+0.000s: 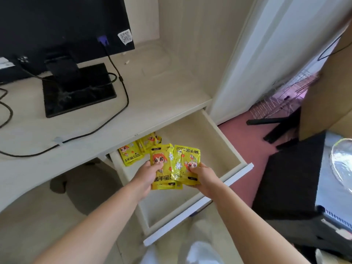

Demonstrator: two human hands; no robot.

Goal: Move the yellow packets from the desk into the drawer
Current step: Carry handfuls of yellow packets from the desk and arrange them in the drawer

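Observation:
The pale wooden drawer [219,149] stands pulled out under the desk's right end. Above its open space my left hand [145,175] grips a yellow packet [162,164] with a red-haired cartoon figure, thumb on its face. My right hand [204,178] grips a second yellow packet [185,161], which overlaps the first on its right side. More yellow packets [131,154] lie inside the drawer at its back left corner, partly hidden under the desk's edge.
A black monitor [62,25] on a square stand [80,92] sits on the desk [162,96], with black cables trailing across the top. A white door [266,54], pink floor, a dark chair seat [289,178] and a cardboard box are at the right.

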